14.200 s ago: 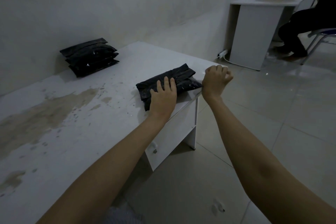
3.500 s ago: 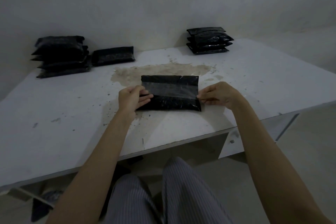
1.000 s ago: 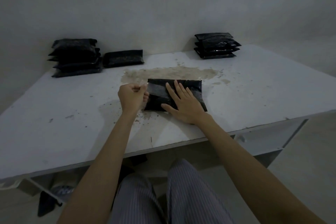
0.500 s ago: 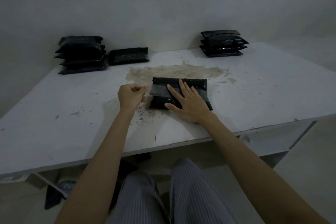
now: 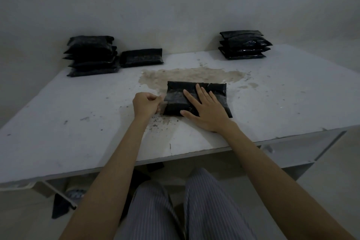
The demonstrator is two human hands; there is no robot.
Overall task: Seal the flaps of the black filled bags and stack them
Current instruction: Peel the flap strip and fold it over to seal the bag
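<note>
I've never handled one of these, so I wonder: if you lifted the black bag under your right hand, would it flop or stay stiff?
Probably it sags a little: the black bag looks plump and soft-cornered under the flat right hand. Its glossy skin may be slippery. It should not roll, since the same bags lie flat in the right stack.

We see a white, stained tabletop (image 5: 272, 103) carrying a central black bag (image 5: 175, 101), a left stack of bags (image 5: 90, 55), a single bag (image 5: 141, 57) beside it, and a right stack (image 5: 244, 44).
</note>
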